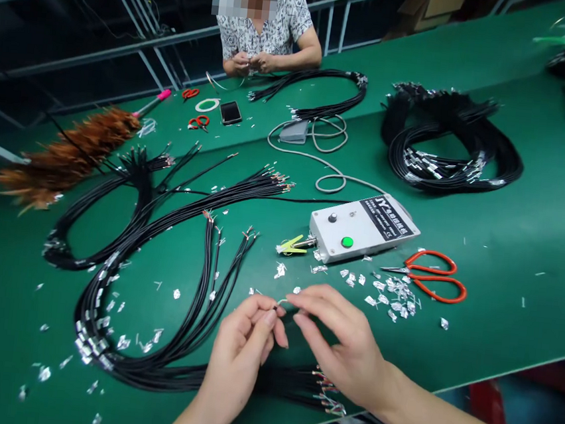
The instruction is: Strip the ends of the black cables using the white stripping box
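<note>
Between the thumb and fingers of my left hand [245,342] is the end of a black cable, mostly covered by the hand. A thin pale wire [281,301] sticks out of that end. My right hand [337,344] meets the wire with its index fingertip, the thumb curled close below; its grip is partly hidden. Under and beside my hands lies a bundle of black cables [148,366], with stripped, coloured wire ends near my right wrist. Beyond the hands stands a white control box [361,226] with a green button and a yellow clip [292,245] at its front.
Orange-handled scissors [436,277] lie right of foil scraps [399,293]. Coiled black cables [453,148] rest at the back right, another coil [96,221] at the left by a feather duster [73,152]. Opposite, a person [264,30] holds something small. A grey pedal [294,131] sits mid-table.
</note>
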Tool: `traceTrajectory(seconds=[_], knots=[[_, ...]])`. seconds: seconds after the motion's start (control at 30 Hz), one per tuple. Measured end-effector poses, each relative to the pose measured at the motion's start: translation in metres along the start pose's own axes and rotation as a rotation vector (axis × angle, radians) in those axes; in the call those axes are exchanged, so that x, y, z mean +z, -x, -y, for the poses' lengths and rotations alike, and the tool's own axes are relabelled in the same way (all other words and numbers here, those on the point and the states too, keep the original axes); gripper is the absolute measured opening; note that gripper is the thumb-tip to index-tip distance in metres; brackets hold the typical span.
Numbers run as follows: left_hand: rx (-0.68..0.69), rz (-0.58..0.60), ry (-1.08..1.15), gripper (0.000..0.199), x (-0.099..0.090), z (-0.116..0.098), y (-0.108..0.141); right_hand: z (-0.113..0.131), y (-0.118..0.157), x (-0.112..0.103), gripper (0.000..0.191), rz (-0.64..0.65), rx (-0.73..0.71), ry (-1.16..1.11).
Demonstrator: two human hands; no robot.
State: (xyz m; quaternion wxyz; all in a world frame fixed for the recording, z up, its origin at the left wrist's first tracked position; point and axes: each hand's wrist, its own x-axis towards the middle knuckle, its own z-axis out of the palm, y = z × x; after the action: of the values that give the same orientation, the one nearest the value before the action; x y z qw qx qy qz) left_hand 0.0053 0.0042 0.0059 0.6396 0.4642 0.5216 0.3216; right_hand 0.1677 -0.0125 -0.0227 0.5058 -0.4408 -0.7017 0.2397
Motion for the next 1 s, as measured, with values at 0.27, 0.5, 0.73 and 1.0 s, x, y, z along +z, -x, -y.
traceTrajectory(seconds=[0.27,0.5,0.73,1.0], knots=[[0.057,-0.020,-0.037,0.036,0.001,0.008,0.001,-0.003,-0.001,0.000,0.019,-0.039,0.302,-0.159],[0.100,-0.017,-0.119,0.028,-0.002,0.011,0.003,0.000,-0.015,0.007,0.015,0.047,0.633,-0.526],[0.220,-0.094,-0.200,0.020,-0.001,0.024,0.007,0.003,-0.016,0.013,0.022,0.059,0.867,-0.836],[0.263,-0.031,-0.094,0.013,0.004,0.010,0.003,0.007,-0.016,0.009,0.033,0.104,0.949,-0.840]])
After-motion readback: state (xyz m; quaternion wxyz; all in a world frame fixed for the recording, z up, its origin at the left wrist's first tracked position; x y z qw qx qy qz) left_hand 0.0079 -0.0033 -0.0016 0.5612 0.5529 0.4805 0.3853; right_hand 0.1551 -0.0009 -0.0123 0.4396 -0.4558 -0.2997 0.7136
